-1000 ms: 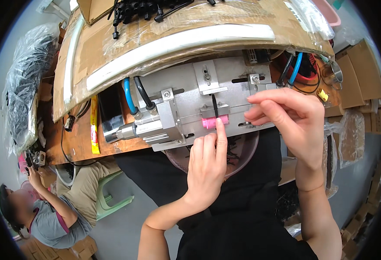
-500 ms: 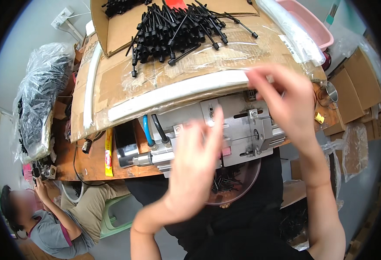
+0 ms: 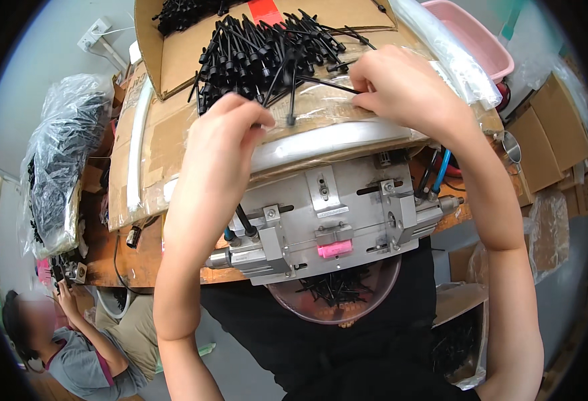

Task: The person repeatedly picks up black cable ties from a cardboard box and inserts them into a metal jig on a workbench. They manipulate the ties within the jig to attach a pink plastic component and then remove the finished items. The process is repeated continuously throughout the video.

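In the head view both hands reach to a pile of black plastic rods with knobbed ends [image 3: 240, 60] on the cardboard. My right hand [image 3: 404, 87] is closed, thumb and fingertips pinching one end of a black rod [image 3: 331, 85] that points left into the pile. My left hand [image 3: 220, 144] is at the pile's near left edge, fingers curled together; what they hold, if anything, I cannot make out. Another rod [image 3: 291, 103] stands out between the hands, its knob toward me. Nearer me sits a metal fixture [image 3: 367, 207] with a pink block [image 3: 335, 249] at its middle.
A clear bowl [image 3: 287, 309] of black rods sits below the fixture. White padding strips [image 3: 334, 137] line the cardboard edge. An open carton [image 3: 148, 57] stands behind the pile. At the left, a person [image 3: 93, 354] works beside a bagged heap [image 3: 73, 140].
Both hands have moved away from me, from over the fixture up to the pile. My right hand has taken hold of a black rod. The pink block shows more fully.
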Demonstrator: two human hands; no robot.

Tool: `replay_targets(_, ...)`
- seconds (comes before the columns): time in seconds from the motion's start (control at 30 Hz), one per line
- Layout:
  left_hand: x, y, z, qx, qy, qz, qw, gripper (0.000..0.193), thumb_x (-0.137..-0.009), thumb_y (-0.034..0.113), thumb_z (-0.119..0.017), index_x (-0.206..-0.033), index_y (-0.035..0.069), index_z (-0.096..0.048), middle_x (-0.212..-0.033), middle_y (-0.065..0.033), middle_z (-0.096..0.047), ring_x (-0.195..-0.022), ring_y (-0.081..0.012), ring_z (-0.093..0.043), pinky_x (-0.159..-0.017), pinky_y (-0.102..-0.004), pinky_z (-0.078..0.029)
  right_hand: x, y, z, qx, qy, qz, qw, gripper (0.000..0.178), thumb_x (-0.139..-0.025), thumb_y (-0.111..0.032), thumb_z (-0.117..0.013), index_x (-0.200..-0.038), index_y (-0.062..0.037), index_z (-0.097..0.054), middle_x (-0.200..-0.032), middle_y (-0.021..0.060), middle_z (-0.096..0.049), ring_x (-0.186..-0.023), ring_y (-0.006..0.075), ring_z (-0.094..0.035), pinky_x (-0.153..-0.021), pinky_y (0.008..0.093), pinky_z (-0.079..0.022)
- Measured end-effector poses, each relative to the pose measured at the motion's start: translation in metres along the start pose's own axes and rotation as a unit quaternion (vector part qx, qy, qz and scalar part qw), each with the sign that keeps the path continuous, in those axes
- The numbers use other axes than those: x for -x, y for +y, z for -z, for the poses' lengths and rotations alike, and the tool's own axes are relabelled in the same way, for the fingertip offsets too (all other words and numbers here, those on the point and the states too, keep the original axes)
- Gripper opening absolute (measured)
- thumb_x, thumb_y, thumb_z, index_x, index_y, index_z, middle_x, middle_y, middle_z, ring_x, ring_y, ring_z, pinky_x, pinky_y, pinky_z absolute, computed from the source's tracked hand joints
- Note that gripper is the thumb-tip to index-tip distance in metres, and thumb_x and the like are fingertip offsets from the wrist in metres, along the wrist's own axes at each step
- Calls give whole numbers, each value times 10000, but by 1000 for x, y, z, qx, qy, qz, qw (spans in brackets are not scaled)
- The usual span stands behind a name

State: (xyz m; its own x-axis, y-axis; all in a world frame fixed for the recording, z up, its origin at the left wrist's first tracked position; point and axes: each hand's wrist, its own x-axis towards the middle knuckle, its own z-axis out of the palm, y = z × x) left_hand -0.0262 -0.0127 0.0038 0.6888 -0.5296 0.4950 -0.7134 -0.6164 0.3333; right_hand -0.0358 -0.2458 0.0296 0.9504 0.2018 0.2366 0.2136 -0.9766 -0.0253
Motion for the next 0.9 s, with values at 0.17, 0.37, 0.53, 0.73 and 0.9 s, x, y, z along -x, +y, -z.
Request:
replay_targets(0.17, 33, 14, 4, 13, 54, 17, 998, 181, -781, -54, -655, -948, 12, -661, -920, -96, -625, -767, -218, -601, -707, -300, -475, 5, 20, -12, 49, 234, 89, 967, 67, -750, -33, -649, -789, 22, -644, -801, 206, -633, -814, 387, -622, -719, 464, -481)
replay_targets(0.37, 111, 61, -28, -64, 123, 12, 990, 776, -654, -138, -708, -1382, -37, -461, -851, -75, -546, -779, -213, -493, -726, -341, -434, 30, 2, 7, -114, 262, 8, 958, 225, -899, -23, -566, -1109, 43, -612, -816, 115, -653, -714, 160, -607, -615, 258, -481)
replay_targets(0.53, 171, 107, -79, -73, -31, 46, 996, 594, -724, 4, -638, -1297, -87, -512, -898, -80, -529, -777, -206, -494, -736, -312, -434, 76, -2, 15, -559, 203, -42, 802, 243, -947, -71, -552, -1149, 58, -594, -801, 77, -644, -663, 110, -594, -563, 189, -474)
replay_targets(0.73, 170, 106, -99, -99, -70, 51, 991, 682, -700, -25, -593, -1361, -81, -431, -976, -96, -503, -870, -229, -495, -767, -317, -452, 126, 47, 0, -790, 80, 11, 608, 357, -1028, -272, -455, -1212, 28, -514, -976, 73, -513, -835, 93, -476, -660, 193, -399)
replay_targets(0.9, 162, 102, -98, -72, -78, 40, 994, 698, -710, -35, -594, -1379, -84, -403, -986, -105, -505, -875, -237, -500, -805, -336, -460, 156, 12, -5, -688, 190, -33, 700, 399, -965, -276, -585, -1223, 19, -508, -1029, 96, -472, -873, 109, -463, -692, 169, -410)
